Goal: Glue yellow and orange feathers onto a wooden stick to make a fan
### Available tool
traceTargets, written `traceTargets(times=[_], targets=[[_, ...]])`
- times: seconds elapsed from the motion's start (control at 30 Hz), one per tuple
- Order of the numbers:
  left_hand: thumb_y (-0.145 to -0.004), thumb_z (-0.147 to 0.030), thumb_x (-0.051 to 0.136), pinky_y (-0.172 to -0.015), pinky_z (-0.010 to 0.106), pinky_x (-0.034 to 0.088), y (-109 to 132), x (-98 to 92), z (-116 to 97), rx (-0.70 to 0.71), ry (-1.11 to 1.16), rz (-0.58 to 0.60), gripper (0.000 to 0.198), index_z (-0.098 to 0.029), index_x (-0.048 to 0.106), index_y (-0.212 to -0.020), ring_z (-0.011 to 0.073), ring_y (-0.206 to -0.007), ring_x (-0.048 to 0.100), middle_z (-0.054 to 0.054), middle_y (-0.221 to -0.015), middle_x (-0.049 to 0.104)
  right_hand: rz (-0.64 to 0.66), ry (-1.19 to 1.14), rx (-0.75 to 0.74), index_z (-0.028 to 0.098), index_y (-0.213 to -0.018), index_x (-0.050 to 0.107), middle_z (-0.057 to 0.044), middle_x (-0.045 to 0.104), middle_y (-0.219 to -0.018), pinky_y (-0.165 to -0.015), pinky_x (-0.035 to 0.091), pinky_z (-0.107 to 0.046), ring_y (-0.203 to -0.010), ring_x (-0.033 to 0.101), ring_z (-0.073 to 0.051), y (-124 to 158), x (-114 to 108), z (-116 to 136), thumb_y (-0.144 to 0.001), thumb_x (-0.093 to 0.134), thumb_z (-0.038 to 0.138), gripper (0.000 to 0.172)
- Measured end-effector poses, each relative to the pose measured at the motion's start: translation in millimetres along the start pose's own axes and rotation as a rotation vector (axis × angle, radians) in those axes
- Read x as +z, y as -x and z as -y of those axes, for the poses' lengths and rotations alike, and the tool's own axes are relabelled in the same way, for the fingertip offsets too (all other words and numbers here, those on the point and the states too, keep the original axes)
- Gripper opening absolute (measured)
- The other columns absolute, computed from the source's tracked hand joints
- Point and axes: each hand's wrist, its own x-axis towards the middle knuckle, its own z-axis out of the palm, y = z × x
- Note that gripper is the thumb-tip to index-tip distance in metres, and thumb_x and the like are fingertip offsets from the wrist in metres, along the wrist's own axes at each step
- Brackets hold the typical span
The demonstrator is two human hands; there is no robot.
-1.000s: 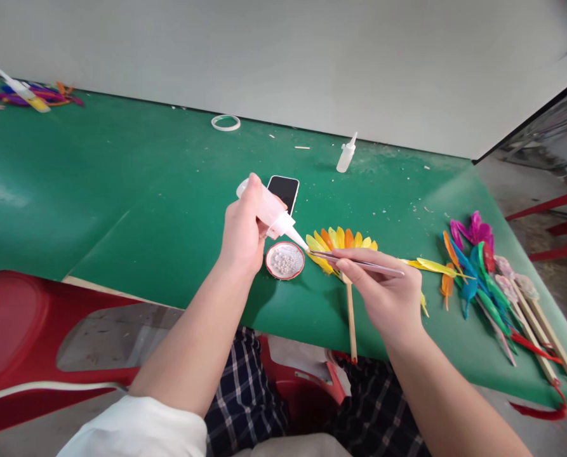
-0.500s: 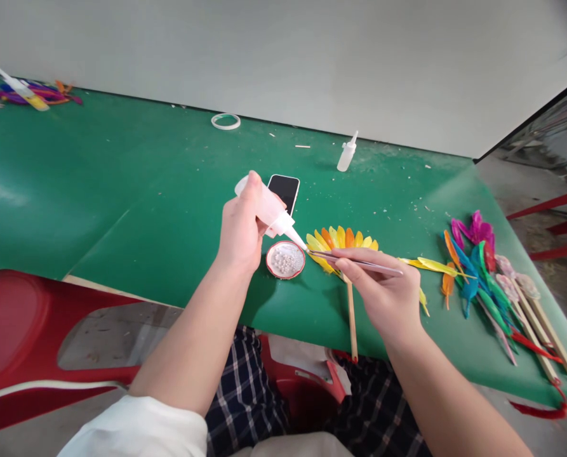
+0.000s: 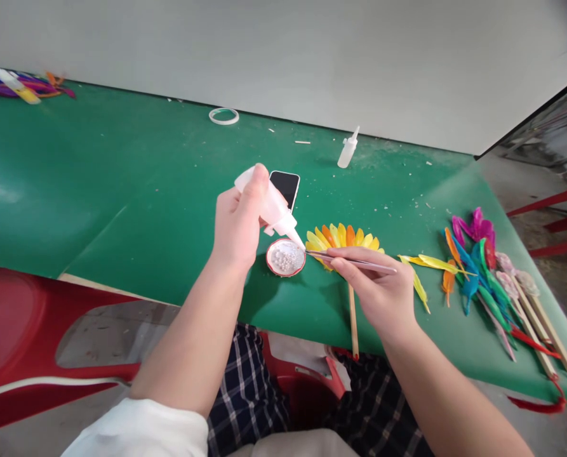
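My left hand [image 3: 239,222] is closed round a white squeeze bottle [image 3: 274,212], tilted with its nozzle pointing down to the right. Between the fingers of my right hand [image 3: 383,282] is a pair of tweezers [image 3: 359,262], whose tips meet the nozzle's end. Anything in the tips is too small to make out. Just below the nozzle stands a small red-rimmed dish [image 3: 286,274] of white beads [image 3: 286,258]. Behind the tweezers lies a fan of yellow and orange feathers [image 3: 341,233] on a wooden stick [image 3: 352,317], partly hidden by my right hand.
A phone [image 3: 287,185] lies behind the dish. Farther back are a small dropper bottle [image 3: 348,151] and a white ring [image 3: 223,116]. Colourful feathers [image 3: 473,273] and wooden sticks [image 3: 533,317] lie at the right; another bottle [image 3: 19,89] rests on feathers at the far left.
The tweezers' tips and the nozzle have shifted slightly left together, towards the dish's right rim. My left hand has turned the bottle a little steeper. Both hands keep their hold.
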Motion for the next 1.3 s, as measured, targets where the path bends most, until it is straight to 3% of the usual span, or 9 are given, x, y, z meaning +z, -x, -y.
traceTargets(times=[0.5, 0.77, 0.93, 1.13, 1.3], targets=[[-0.081, -0.048, 0.046, -0.038, 0.026, 0.022, -0.7, 0.0, 1.5, -0.024, 0.024, 0.022, 0.044, -0.018, 0.052, -0.049, 0.0084, -0.037, 0.039, 0.000, -0.044, 0.042, 0.001, -0.010, 0.002, 0.028, -0.081, 0.071, 0.004, 0.071, -0.082, -0.071, 0.057, -0.024, -0.077, 0.067, -0.014, -0.3, 0.0, -0.1, -0.070, 0.067, 0.017, 0.016], [-0.084, -0.050, 0.040, -0.039, 0.025, 0.030, -1.7, -1.8, 6.5, -0.025, 0.002, 0.012, 0.045, -0.016, 0.052, -0.057, 0.0094, -0.040, 0.044, 0.000, -0.045, 0.042, 0.001, -0.019, -0.001, 0.029, -0.082, 0.070, 0.004, 0.071, -0.082, -0.071, 0.056, -0.022, -0.077, 0.067, -0.013, -0.1, -0.2, 0.3, -0.071, 0.066, 0.017, 0.017], [-0.085, -0.048, 0.039, -0.036, 0.024, 0.026, -2.6, -1.6, 7.6, -0.008, 0.003, 0.010, 0.046, -0.015, 0.053, -0.056, 0.0073, -0.036, 0.039, 0.000, -0.045, 0.042, -0.002, -0.020, 0.011, 0.029, -0.082, 0.071, 0.004, 0.071, -0.082, -0.071, 0.056, -0.023, -0.076, 0.067, -0.013, -0.5, -0.5, 0.4, -0.071, 0.067, 0.017, 0.017], [-0.084, -0.048, 0.040, -0.041, 0.026, 0.029, -2.0, -1.3, 5.0, -0.059, 0.020, 0.014, 0.044, -0.017, 0.055, -0.058, 0.0116, -0.044, 0.047, 0.000, -0.043, 0.041, -0.016, -0.024, 0.029, 0.028, -0.081, 0.071, 0.003, 0.071, -0.081, -0.071, 0.057, -0.026, -0.076, 0.067, -0.015, -0.2, -0.3, 1.5, -0.070, 0.067, 0.019, 0.014], [-0.082, -0.049, 0.044, -0.039, 0.026, 0.023, 0.1, -0.7, 1.6, -0.071, 0.050, 0.048, 0.046, -0.016, 0.056, -0.052, 0.0085, -0.037, 0.037, -0.001, -0.040, 0.040, -0.029, -0.025, 0.045, 0.027, -0.079, 0.071, 0.001, 0.072, -0.080, -0.069, 0.058, -0.029, -0.075, 0.068, -0.017, -0.5, 0.1, 1.5, -0.069, 0.068, 0.022, 0.011]])
